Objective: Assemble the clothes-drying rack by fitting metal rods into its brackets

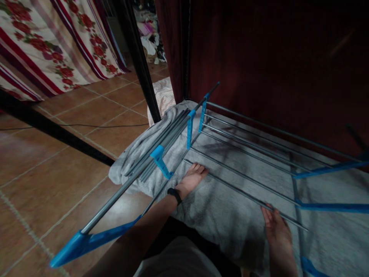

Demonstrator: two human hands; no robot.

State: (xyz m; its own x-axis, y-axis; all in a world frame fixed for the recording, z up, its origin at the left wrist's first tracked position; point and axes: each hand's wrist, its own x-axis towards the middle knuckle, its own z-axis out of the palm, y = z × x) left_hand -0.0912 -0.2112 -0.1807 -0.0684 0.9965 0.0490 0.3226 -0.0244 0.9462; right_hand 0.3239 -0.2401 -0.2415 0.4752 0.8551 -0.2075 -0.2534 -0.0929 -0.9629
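Observation:
A thin grey metal rod runs slantwise in front of me, both of its ends free. My left hand, with a black band at the wrist, is closed on it near the left end. Toward the right end, my right hand pinches the same rod between thumb and fingers. Around it lies a partly assembled rack of metal tubes with blue plastic brackets. Several rods span from its left side to blue arms on the right. One blue bracket beside my left hand has no crossbar in it.
The rack rests on a grey blanket. Several loose rods lie bundled at left beneath the long side tube. Black metal posts stand at left, over a tiled floor. A dark red panel closes off the back.

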